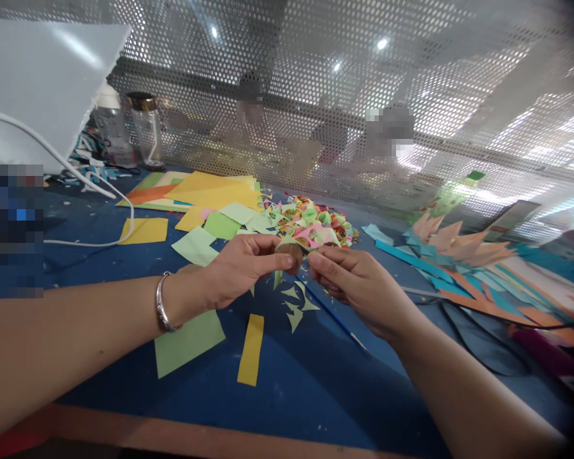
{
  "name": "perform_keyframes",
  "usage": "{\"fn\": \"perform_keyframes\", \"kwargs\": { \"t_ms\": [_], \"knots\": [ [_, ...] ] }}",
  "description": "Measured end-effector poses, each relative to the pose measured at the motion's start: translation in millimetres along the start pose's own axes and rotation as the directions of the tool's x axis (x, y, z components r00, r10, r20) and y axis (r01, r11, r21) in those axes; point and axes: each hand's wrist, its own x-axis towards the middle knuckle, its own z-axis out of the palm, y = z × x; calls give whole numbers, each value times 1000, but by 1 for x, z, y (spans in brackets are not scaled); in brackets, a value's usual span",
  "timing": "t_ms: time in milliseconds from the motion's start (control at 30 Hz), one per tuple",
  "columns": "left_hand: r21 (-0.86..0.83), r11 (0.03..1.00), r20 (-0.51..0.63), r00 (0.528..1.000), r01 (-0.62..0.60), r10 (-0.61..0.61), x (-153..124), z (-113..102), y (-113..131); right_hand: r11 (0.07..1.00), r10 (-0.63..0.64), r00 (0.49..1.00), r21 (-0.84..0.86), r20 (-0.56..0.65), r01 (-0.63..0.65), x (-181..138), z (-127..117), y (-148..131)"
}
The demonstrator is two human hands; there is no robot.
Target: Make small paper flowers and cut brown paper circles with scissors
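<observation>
- Perforated metal mesh (196,108) behind, blurred people and ceiling lights beyond it; blue surface (310,401) in front, scattered with paper.
- Head view: left hand (249,268) comes in from the left, silver bracelet (160,303) at the wrist, thumb and fingers pinched on a pale green paper piece (287,241).
- Right hand (344,274) closed, thumb against curled fingers, at the paper's right end; exact contact partly hidden.
- Paper piece is held up above the surface, mid-frame. Visible part runs roughly left-right between fingertips; the rest is hidden, so can't tell where its ends point. Brownish rounded shape at the left fingertips, too small to identify.
- Containers, back left: clear bottle with dark lid (146,131), upright, pale streak inside, can't tell if contents or reflection. White-topped bottle (116,134) just beside it, upright, contents unclear.
- Heap of colored paper bits (316,220) behind the hands; can't tell if anything holds it.
- Blue brush (337,319) on the surface, long axis diagonal, pale tip toward lower right.
- Yellow strip (251,350) near the front, long axis roughly front-to-back. Green sheet (190,344) left of it, apart.
</observation>
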Motion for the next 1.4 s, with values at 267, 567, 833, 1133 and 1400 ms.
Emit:
{"fn": "perform_keyframes", "kwargs": {
  "t_ms": [267,567,833,1133,1400],
  "knots": [
    [0,1000,16,1000,1,-1,0,-1,0,999,-18,1000,-29,8,18,0,-1,0],
    [20,999,8,999,-34,34,2,-3,-1,1000,-9,1000,-25,-5,9,1,-2,-1],
    [35,999,11,1000,-22,21,1,-4,-2,999,-21,1000,-38,-1,21,0,-4,-1],
    [67,997,30,999,-39,38,3,-6,-2,988,-61,998,-144,3,60,0,-6,-2],
    [78,996,34,999,-39,37,5,-8,-4,969,-114,993,-221,7,112,1,-8,-2]
  ]
}}
